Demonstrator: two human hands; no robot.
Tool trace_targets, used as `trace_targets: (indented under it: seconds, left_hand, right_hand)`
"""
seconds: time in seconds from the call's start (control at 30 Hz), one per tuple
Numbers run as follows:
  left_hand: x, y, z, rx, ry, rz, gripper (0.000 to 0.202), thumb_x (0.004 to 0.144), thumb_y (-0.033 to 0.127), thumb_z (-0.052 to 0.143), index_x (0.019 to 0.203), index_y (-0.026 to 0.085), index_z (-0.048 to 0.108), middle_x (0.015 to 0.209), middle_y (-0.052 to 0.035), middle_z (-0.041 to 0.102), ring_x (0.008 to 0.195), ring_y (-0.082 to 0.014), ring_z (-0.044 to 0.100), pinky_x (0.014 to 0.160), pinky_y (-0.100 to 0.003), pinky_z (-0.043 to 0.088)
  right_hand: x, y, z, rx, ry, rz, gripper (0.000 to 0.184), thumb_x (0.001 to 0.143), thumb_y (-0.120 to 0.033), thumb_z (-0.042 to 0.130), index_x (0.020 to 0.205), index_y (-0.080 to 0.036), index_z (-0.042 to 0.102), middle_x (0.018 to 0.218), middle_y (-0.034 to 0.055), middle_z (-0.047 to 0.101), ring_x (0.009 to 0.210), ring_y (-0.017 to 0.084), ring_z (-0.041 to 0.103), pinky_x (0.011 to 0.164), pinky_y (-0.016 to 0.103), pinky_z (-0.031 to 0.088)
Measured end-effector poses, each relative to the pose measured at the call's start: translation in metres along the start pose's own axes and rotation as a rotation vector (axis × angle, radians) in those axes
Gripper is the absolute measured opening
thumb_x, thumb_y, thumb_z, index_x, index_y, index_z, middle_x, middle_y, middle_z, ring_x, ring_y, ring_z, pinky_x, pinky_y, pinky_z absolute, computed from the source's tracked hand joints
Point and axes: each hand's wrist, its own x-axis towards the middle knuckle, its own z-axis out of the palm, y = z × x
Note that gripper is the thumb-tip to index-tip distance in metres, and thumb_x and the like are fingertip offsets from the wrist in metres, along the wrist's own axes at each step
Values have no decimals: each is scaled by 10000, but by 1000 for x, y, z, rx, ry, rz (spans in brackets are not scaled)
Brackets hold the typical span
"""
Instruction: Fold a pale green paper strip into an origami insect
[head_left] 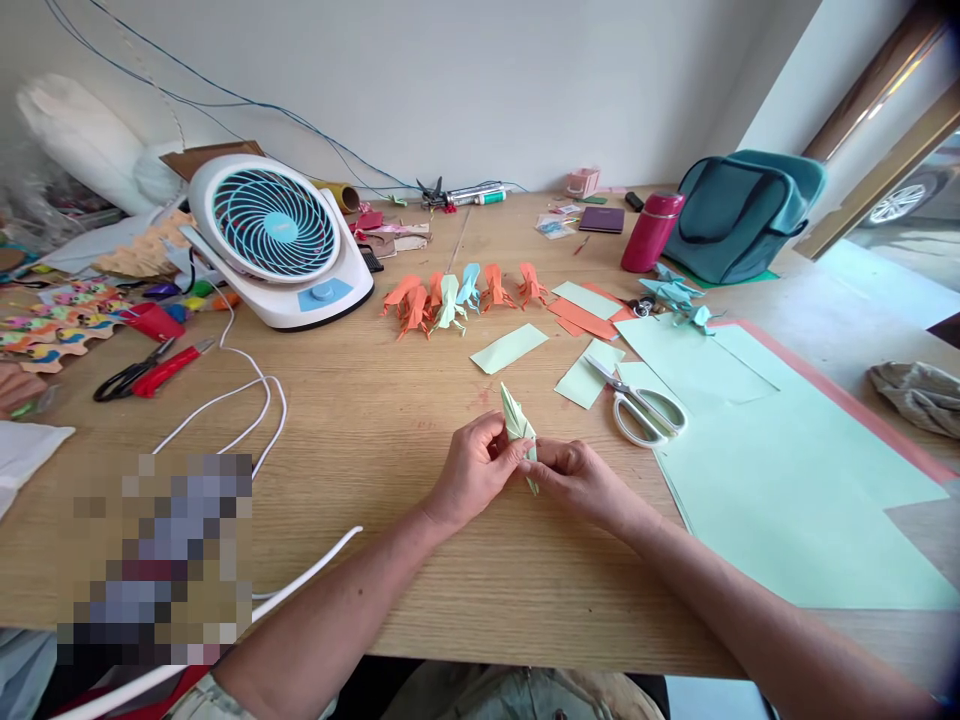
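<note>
A half-folded pale green paper piece (519, 425) stands pointed above the wooden table (375, 420), pinched from both sides. My left hand (474, 472) grips its left edge with closed fingers. My right hand (577, 480) pinches its lower right part, fingers closed too. A row of finished orange, green and blue paper figures (457, 290) stands further back on the table.
White-handled scissors (637, 405) lie right of my hands beside green paper strips (510, 348) and large green sheets (780, 470). A white desk fan (277, 240) with its cable, red-handled scissors (150, 370), a pink bottle (651, 232) and a teal bag (739, 215) stand around.
</note>
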Motion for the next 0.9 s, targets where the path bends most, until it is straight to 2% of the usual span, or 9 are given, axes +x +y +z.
trace_targets:
  seconds: [0.13, 0.23, 0.47, 0.63, 0.83, 0.9]
  left_hand:
    - [2, -2, -3, -204, -99, -145, 231, 846, 343, 663, 730, 159, 587, 599, 34, 514, 512, -84, 459, 489, -199, 378]
    - [3, -4, -3, -263, -134, -193, 272, 812, 382, 707, 724, 154, 588, 577, 48, 492, 446, -69, 450, 425, -190, 352]
    - [4, -2, -5, -181, -55, -112, 224, 840, 324, 690, 720, 149, 620, 607, 37, 522, 475, -63, 458, 463, -190, 376]
    - [6, -3, -8, -276, -59, -161, 269, 824, 389, 720, 743, 150, 629, 555, 54, 499, 461, -66, 442, 461, -195, 373]
    - [16, -11, -23, -315, 42, -236, 378, 780, 504, 739, 758, 145, 622, 619, 35, 520, 492, -65, 436, 465, -197, 362]
    - [21, -13, -32, -297, 19, -249, 414, 759, 539, 737, 774, 139, 631, 629, 34, 519, 490, -60, 418, 464, -195, 362]
  right_hand:
    - [0, -2, -2, -10, -15, 10, 494, 918, -584, 512, 671, -172, 626, 655, -13, 513, 607, 121, 443, 579, 253, 341]
    - [0, -3, -2, -22, 3, 30, 511, 918, -597, 508, 690, -170, 672, 681, -2, 554, 629, 132, 480, 599, 255, 367]
    - [-2, -3, -2, -36, -33, 91, 452, 902, -573, 559, 762, -169, 705, 642, -28, 479, 602, 118, 415, 570, 252, 330]
    - [-4, 2, -4, 0, -78, 59, 425, 913, -549, 572, 803, -173, 739, 732, -1, 584, 683, 144, 514, 631, 256, 385]
    - [-7, 2, -4, -31, -109, -17, 425, 897, -528, 611, 685, -165, 676, 699, -11, 549, 613, 114, 447, 561, 252, 336]
    - [-8, 2, -6, -35, -119, -21, 420, 888, -513, 623, 657, -163, 648, 668, -21, 521, 583, 103, 411, 536, 251, 308]
